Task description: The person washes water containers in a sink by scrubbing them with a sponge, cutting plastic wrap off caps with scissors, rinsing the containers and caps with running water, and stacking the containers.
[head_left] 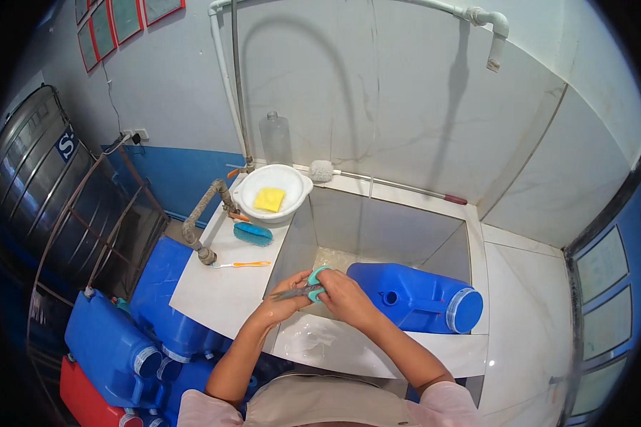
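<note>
A pair of scissors (308,291) with teal handles is held between both hands above the front edge of the sink. My left hand (283,302) lies under the blades, fingers curled around them. My right hand (343,295) grips the teal handle loops. To the right of my hands, a large blue jug (417,295) lies on its side across the sink, its round blue cap facing right. Wet, soapy marks show on the white front ledge (335,345) below my hands.
Left of the sink are a white basin (292,186) with a yellow sponge (269,199), a teal brush (253,234), an orange toothbrush (242,264) and a rusty pipe tap (205,210). A long-handled brush (399,188) lies behind. Blue jugs (110,341) stand lower left.
</note>
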A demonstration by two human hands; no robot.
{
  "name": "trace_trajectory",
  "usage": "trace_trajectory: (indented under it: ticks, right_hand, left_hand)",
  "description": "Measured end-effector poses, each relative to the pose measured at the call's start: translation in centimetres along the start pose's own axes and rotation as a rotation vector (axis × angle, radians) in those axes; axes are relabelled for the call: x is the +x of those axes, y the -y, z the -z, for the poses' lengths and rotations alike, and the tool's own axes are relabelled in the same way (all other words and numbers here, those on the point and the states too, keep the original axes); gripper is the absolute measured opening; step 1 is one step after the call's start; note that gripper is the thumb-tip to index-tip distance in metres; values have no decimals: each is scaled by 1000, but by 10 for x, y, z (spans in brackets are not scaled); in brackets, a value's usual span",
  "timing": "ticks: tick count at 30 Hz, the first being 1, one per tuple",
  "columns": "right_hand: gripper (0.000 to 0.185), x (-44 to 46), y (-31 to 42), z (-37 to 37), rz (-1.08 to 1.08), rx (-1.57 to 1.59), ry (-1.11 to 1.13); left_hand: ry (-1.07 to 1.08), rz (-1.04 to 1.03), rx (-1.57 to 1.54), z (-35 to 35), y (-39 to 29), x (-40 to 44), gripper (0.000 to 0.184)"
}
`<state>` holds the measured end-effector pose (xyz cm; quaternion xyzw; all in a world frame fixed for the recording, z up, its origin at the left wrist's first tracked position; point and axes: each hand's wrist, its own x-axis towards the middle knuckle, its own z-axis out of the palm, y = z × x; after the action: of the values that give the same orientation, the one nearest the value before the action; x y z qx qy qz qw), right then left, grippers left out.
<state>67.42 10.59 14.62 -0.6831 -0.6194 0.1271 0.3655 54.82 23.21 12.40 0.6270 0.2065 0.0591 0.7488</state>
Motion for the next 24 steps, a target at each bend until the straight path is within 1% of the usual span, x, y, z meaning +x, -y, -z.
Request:
trace_trajectory:
  ticks: [1,2,3,4,5,6,7,8,9,10,11,12,13,14,15,16,17,18,19,20,21,22,24]
  right_hand:
    - [29,1,0,-3,16,-35,-40]
    - [30,2,0,-8,30,-68,-81]
    - [30,3,2,-13,32,-67,-81]
    - [28,5,5,-18,51,-73,-196]
    - [26,6,6,-23,71,-76,-310]
    - [26,9,6,-28,76,-72,-304]
    - [26,12,6,-34,69,-31,-352]
    - [27,17,6,-39,68,13,-400]
    - [27,23,7,-45,84,25,-389]
    - [27,28,9,-54,104,80,-436]
    - [27,31,12,-64,124,141,-476]
    - [27,35,17,-74,146,164,-447]
    - [25,38,24,-84,78,272,-447]
    - [24,42,31,-94,14,377,-434]
    - [24,45,37,-105,54,402,-378]
    - [23,50,43,-118,4,576,-353]
    - [22,52,51,-134,-58,752,-317]
    - [23,52,56,-146,-86,905,-186]
    - [23,46,69,-154,-57,933,-117]
    - [23,39,86,-159,26,895,-66]
    - [24,30,104,-163,103,860,-17]
    - [24,23,123,-163,134,796,37]
    - [24,10,163,-169,223,786,128]
  left_hand:
    - [-73,30,30,-4,-4,-2,60]
    - [-74,30,31,-5,-6,-5,60]
    - [-137,-8,124,-6,-8,-7,59]
    - [-202,-47,214,-6,-9,-9,59]
    - [-208,-47,212,-4,-4,-8,59]
    - [-234,-117,199,0,6,-6,59]
    - [-264,-185,187,4,12,-8,59]
    - [-280,-188,188,8,9,-12,59]
    - [-352,-311,390,10,6,-17,58]
    - [-426,-423,597,14,4,-25,56]
    - [-461,-411,600,16,-1,-35,56]
    - [-518,-339,670,17,-7,-45,53]
    - [-584,-261,735,18,-8,-57,50]
    - [-645,-246,728,19,-4,-68,50]
    - [-769,-332,759,19,1,-80,47]
    - [-902,-416,797,18,6,-92,44]
    - [-984,-391,798,17,11,-106,44]
    - [-1059,-392,786,17,18,-124,44]
    - [-1133,-395,775,18,22,-143,44]
    - [-1175,-361,651,19,22,-165,42]
    - [-1226,-347,602,21,29,-184,41]
    - [-1301,-362,637,19,35,-202,40]
    - [-1448,-364,680,11,37,-239,38]
